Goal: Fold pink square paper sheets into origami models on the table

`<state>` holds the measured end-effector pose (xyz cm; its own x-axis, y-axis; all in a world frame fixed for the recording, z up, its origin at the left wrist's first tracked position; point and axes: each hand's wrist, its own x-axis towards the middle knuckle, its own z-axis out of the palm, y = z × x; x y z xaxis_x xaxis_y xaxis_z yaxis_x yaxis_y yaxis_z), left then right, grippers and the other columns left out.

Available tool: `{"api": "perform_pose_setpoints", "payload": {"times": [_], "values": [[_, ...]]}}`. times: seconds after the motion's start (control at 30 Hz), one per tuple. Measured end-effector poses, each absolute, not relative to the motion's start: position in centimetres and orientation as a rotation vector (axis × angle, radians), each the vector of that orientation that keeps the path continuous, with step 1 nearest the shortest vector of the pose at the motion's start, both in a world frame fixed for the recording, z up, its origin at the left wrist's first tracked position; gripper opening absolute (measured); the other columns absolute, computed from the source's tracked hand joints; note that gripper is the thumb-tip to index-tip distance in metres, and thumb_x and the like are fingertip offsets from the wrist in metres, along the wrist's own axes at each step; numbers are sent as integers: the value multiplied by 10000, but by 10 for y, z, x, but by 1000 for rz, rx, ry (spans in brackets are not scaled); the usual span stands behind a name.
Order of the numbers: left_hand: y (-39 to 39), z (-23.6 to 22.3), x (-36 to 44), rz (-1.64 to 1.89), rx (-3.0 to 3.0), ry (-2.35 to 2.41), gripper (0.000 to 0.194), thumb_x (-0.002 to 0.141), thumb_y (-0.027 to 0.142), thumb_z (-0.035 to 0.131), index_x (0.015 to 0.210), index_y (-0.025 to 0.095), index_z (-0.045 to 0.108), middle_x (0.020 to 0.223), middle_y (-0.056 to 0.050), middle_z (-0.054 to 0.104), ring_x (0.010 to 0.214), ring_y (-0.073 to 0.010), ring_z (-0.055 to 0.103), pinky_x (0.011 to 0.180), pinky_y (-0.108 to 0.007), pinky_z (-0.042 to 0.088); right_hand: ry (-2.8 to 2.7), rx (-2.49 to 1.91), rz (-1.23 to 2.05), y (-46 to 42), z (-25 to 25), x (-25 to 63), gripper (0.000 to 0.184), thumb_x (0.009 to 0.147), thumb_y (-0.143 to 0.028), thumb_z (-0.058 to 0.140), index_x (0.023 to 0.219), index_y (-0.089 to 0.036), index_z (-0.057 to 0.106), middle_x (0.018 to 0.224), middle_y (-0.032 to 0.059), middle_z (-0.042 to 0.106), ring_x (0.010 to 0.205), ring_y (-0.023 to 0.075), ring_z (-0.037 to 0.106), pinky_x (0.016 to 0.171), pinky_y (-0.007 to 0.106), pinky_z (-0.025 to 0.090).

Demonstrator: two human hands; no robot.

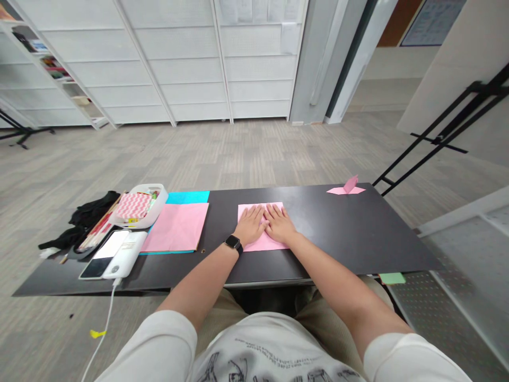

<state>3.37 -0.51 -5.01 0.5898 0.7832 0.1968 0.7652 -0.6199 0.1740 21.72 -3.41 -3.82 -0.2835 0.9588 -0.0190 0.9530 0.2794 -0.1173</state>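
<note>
Hands lie flat at frame centre: the left hand [249, 225] and the right hand [280, 223] rest side by side, palms down, on the pink sheet [260, 212]. The sheet lies flat on the dark worktop [358, 233], squared to the near edge. Neither grip is closed; the fingers are spread and pressing, not pinching, so the sheet is held down rather than grasped. A black watch [234, 244] sits on the left wrist.

Step in hand, judged from the pose: flattening or creasing the sheet, with both palms near its middle. The sheet looks like a single layer or one shallow fold; which of the two cannot be told.

Next move requirement: keep one palm down as an anchor while the other hand takes an edge or corner. Edges must line up before pressure is applied, since thin paper slides on a smooth top.

Surroundings:
- Left of centre: a pink and blue paper stack [177, 225], apart from the hands.
- Further left: a white tray [139, 206] holding patterned paper.
- Lower left: a phone [104, 254] beside a white power bank [126, 254], with a cable hanging off the edge.
- Far left: black cloth [89, 215].
- Upper right of the worktop: a folded pink piece [347, 188], well apart from the hands.
</note>
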Motion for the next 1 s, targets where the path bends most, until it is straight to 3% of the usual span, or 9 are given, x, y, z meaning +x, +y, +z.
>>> {"api": "perform_pose_setpoints", "payload": {"times": [0.1, 0.23, 0.37, 0.43, 0.53, 0.83, 1.0], "values": [[-7, -48, 34, 379, 2730, 1340, 661, 1121, 514, 303, 1671, 159, 396, 1734, -132, 387, 1632, -324, 337, 1352, -604, 230, -2466, -1863, 194, -34, -39, 222, 681, 1084, -448, 305, 1717, -197, 313, 1808, 106, 169, 1673, 311, 173, 1340, 614, 62], [-8, -47, 34, 396, 2728, 1337, 658, 1120, 531, 319, 1669, 178, 401, 1739, -133, 379, 1633, -329, 335, 1349, -628, 218, -2374, -1969, 216, -32, -41, 246, 660, 1102, -546, 254, 1717, -313, 300, 1813, 76, 161, 1669, 346, 177, 1265, 785, -9], [-11, -45, 34, 422, 2741, 1355, 622, 1109, 572, 353, 1637, 260, 459, 1739, -113, 387, 1622, -339, 353, 1332, -672, 216, -2096, -2161, 268, -21, -41, 271, 721, 1094, -618, 192, 1701, -266, 359, 1787, 133, 254, 1643, 419, 230, 1227, 843, 53], [-12, -44, 34, 419, 2755, 1355, 627, 1106, 589, 350, 1633, 267, 460, 1745, -114, 375, 1624, -337, 345, 1323, -699, 203, -1988, -2152, 210, -16, -40, 271, 751, 1090, -617, 189, 1699, -214, 364, 1781, 155, 267, 1640, 435, 225, 1243, 820, 87], [-14, -43, 34, 400, 2763, 1361, 626, 1110, 566, 344, 1641, 250, 445, 1753, -120, 358, 1627, -335, 337, 1319, -702, 202, -2189, -1901, 119, -15, -41, 257, 706, 1098, -540, 242, 1709, -201, 336, 1785, 122, 270, 1658, 364, 210, 1311, 699, 101], [-9, -44, 36, 334, 2734, 1370, 587, 1104, 393, 349, 1659, 210, 406, 1756, -121, 350, 1635, -306, 326, 1337, -677, 177, -2383, -1849, 92, -25, -60, 239, 628, 1111, -461, 263, 1701, -269, 358, 1792, 90, 248, 1650, 359, 240, 1288, 752, 74], [-1, -44, 23, 272, 2691, 1361, 630, 1113, 485, 340, 1668, 191, 393, 1764, -142, 324, 1641, -320, 316, 1340, -634, 221, -2377, -1850, 91, -24, -58, 240, 628, 1108, -477, 282, 1705, -290, 344, 1792, 86, 256, 1649, 351, 248, 1297, 734, 82]]}}
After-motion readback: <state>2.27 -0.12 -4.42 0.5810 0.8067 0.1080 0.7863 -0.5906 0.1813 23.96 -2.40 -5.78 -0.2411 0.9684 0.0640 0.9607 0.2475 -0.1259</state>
